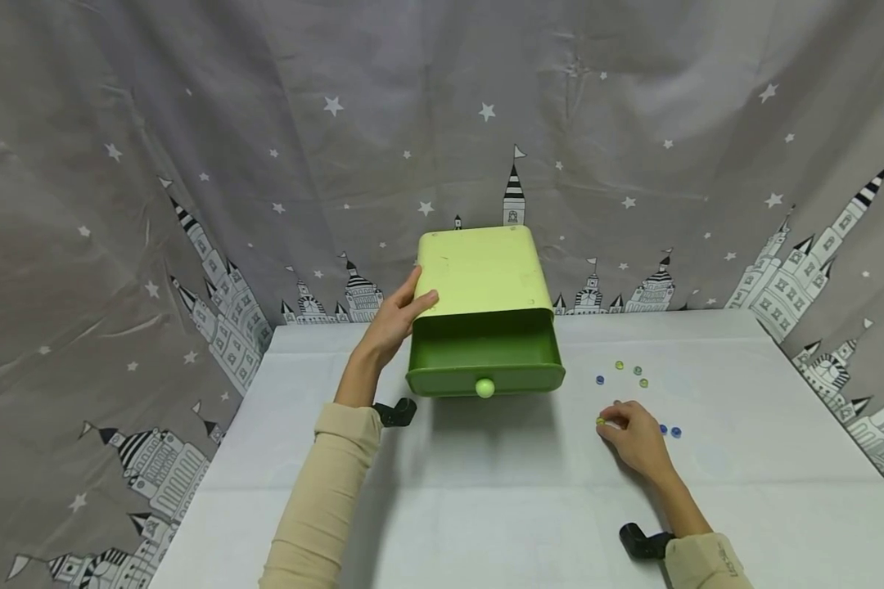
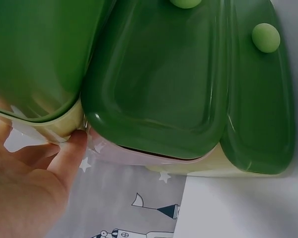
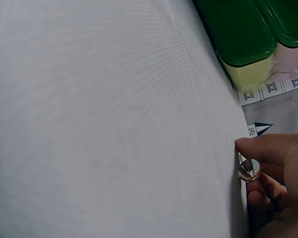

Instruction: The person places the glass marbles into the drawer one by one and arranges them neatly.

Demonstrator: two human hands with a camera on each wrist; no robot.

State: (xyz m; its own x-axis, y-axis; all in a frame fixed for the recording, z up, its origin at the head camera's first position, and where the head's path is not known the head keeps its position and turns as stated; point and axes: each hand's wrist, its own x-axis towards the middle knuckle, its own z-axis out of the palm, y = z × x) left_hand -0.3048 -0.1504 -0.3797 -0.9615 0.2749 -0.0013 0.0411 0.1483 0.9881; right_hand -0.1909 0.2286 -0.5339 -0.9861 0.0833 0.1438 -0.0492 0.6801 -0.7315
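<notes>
A drawer unit (image 1: pixel 486 274) with a light yellow-green top stands on the table, its top drawer (image 1: pixel 486 380) pulled out, with no contents visible inside. My left hand (image 1: pixel 390 327) rests on the unit's upper left corner, thumb on the top face and fingers along the side. In the left wrist view its fingertips touch the yellow casing (image 2: pixel 67 121) beside the drawer. Low over the table at right, my right hand (image 1: pixel 637 442) pinches a clear yellowish glass marble (image 3: pixel 249 170) between thumb and fingers. Several marbles lie around that hand, among them a blue marble (image 1: pixel 676 432).
Other loose marbles, such as a yellow marble (image 1: pixel 620 365), lie between the unit and the table's right side. Two lower drawers, a middle drawer (image 2: pixel 154 84) and a bottom drawer (image 2: pixel 260 109), are closed. A grey castle-print curtain (image 1: pixel 339 164) hangs behind the white table (image 1: pixel 471 523).
</notes>
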